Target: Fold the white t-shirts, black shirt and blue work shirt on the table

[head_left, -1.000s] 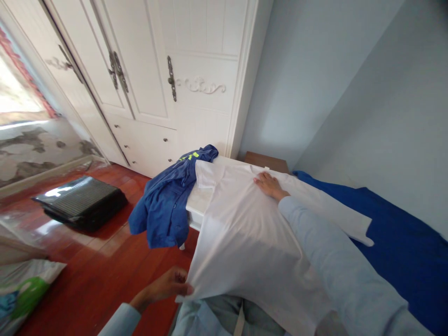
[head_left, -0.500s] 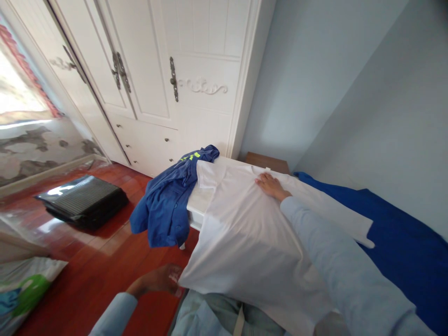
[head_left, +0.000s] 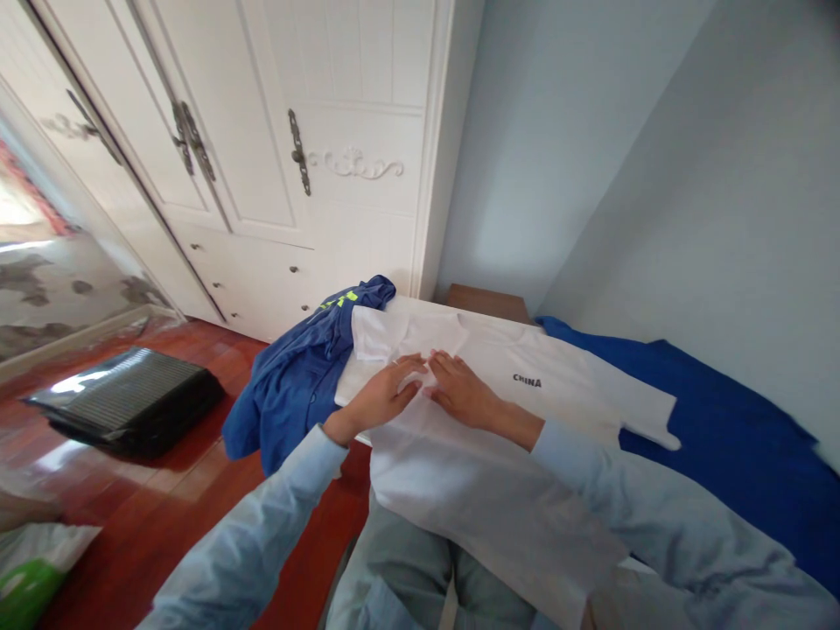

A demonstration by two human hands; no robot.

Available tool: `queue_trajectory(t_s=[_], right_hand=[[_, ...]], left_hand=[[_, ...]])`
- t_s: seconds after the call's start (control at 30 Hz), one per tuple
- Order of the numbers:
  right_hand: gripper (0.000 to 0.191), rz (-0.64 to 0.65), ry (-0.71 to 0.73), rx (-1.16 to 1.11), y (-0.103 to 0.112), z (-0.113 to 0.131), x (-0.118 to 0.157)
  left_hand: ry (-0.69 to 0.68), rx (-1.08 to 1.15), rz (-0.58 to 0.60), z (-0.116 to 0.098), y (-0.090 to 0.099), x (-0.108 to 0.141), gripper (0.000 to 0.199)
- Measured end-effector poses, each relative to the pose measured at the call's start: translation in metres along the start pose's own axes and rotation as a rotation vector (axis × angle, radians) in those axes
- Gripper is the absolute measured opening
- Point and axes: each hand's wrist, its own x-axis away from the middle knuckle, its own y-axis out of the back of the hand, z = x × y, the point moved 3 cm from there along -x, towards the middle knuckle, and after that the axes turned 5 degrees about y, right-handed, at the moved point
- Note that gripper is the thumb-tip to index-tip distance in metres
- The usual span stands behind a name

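Observation:
A white T-shirt [head_left: 472,490] with the black word "CHINA" lies spread over a white tabletop, and its lower part hangs over the front edge toward my lap. On the left part of the shirt rests my left hand [head_left: 381,395], its fingers stretched and thumb apart. My right hand [head_left: 463,392] lies flat beside it, fingertips close to those of the left. Creases run through the cloth around both hands. The shirt's left sleeve [head_left: 377,332] lies out past my left hand, near a dark blue garment [head_left: 289,389].
The blue garment drapes over the table's left end. A bright blue cloth [head_left: 709,446] lies under the shirt's right side. Behind stand a white wardrobe [head_left: 354,219] and a brown wooden piece [head_left: 489,303]. A black plastic-wrapped package [head_left: 131,398] sits on the red floor [head_left: 197,542].
My left hand has moved up from the shirt's lower left corner onto the shirt. My right hand has shifted left and down to meet it. The printed word now shows.

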Motion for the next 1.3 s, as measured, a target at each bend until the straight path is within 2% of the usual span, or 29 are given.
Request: queue_trajectory(t_s=[0.1, 0.2, 0.33, 0.47, 0.57, 0.7, 0.77, 0.87, 0.97, 1.07, 1.17, 1.3], right_hand=[[0.071, 0.064, 0.113, 0.033, -0.004, 0.013, 0.053], [0.086, 0.117, 0.17, 0.075, -0.011, 0.007, 0.117], [0.09, 0.056, 0.058, 0.161, -0.005, -0.004, 0.192], [0.09, 0.023, -0.119, 0.189, 0.007, 0.002, 0.239], [0.084, -0.003, -0.199, 0.197, 0.012, 0.011, 0.26], [0.066, -0.081, -0.281, 0.125, 0.018, 0.017, 0.28], [0.055, -0.163, -0.421, 0.066, 0.023, 0.015, 0.289], [0.041, -0.262, -0.743, -0.056, 0.024, 0.013, 0.302], [0.039, -0.243, -1.004, -0.254, 0.007, 0.016, 0.311], [0.042, -0.285, -1.14, -0.528, -0.019, 0.02, 0.315], [0.047, -0.475, -1.219, -0.771, -0.041, 0.024, 0.315], [0.059, -0.708, -1.32, -0.805, -0.056, 0.029, 0.317]], left_hand=[[-0.022, -0.283, 0.115, 0.027, -0.023, -0.021, 0.048], [-0.016, -0.474, 0.225, 0.05, -0.03, -0.021, 0.058], [-0.033, -0.525, 0.245, 0.061, -0.024, -0.02, 0.066], [-0.03, -0.523, 0.265, 0.071, -0.023, -0.023, 0.07], [-0.037, -0.526, 0.268, 0.076, -0.024, -0.025, 0.07], [-0.043, -0.537, 0.278, 0.078, -0.022, -0.024, 0.073], [-0.049, -0.536, 0.267, 0.077, -0.02, -0.024, 0.074], [-0.051, -0.539, 0.264, 0.075, -0.019, -0.024, 0.073], [-0.053, -0.547, 0.271, 0.075, -0.019, -0.025, 0.072], [-0.043, -0.547, 0.263, 0.076, -0.019, -0.025, 0.072], [-0.022, -0.545, 0.28, 0.077, -0.019, -0.026, 0.073], [-0.007, -0.533, 0.292, 0.074, -0.019, -0.027, 0.073]])
